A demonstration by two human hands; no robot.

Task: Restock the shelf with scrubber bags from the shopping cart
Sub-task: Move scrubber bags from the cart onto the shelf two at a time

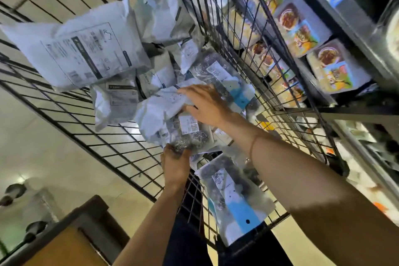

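Clear scrubber bags with steel wool and blue header cards lie in the black wire shopping cart [121, 142]. My left hand [176, 165] grips the near end of one scrubber bag [190, 136] in the cart's middle. My right hand [205, 103] lies with fingers spread on a crumpled white bag [157, 112] that covers that scrubber bag's far end. Another scrubber bag [224, 77] lies beyond my right hand against the cart's right wall. A third scrubber bag [233, 198] lies at the near end of the cart.
Several white and grey mailer bags [86, 49] fill the far half of the cart. To the right, shelves [354, 21] hold trays with colourful food labels [302, 26]. A brown cabinet [71, 244] stands at the lower left on a pale tiled floor.
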